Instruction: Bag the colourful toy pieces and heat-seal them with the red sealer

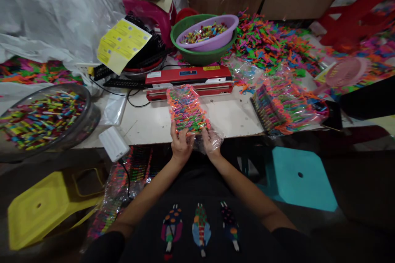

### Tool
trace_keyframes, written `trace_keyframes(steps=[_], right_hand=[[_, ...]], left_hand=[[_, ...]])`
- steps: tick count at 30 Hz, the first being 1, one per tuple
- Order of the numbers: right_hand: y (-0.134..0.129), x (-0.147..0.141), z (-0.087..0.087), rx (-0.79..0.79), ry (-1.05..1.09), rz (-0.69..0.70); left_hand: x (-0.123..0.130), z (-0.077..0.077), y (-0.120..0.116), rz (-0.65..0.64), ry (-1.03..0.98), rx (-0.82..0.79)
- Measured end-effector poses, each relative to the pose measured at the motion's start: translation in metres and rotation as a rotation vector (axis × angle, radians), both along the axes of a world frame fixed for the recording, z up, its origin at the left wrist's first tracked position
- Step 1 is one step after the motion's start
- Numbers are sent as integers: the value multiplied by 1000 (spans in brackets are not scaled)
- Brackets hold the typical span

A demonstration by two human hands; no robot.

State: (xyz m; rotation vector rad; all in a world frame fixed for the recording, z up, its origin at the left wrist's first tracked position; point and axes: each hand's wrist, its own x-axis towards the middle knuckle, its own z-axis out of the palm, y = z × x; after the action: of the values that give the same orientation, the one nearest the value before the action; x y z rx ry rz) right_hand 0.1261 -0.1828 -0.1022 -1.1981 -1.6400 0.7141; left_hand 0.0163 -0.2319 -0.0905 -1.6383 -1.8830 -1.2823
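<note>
A clear plastic bag packed with rows of small, brightly coloured plastic pieces lies tilted at the table's front edge, its far end against the red sealing machine. My left hand grips the bag's near left corner, thumb on top. On the near right corner, my right hand is closed on the film, with loose crinkled plastic around its fingers. The underside of the bag and some fingertips are hidden. A small light glows on the machine's panel.
Filled bags lie at right by a pink hand fan. A grey basin of small pieces stands left, near a white power bank. Behind are a purple basin and loose coloured pieces. Yellow and turquoise stools flank me.
</note>
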Motion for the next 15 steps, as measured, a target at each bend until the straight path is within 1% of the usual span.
trace_keyframes(steps=[6, 10, 15], right_hand=[[-4, 10, 1, -22, 33, 51], [-3, 12, -3, -76, 58, 84], [4, 12, -4, -115, 9, 85]], left_hand=[[-2, 5, -4, -49, -31, -92], [-4, 4, 2, -54, 23, -18], [-3, 2, 6, -36, 26, 29]])
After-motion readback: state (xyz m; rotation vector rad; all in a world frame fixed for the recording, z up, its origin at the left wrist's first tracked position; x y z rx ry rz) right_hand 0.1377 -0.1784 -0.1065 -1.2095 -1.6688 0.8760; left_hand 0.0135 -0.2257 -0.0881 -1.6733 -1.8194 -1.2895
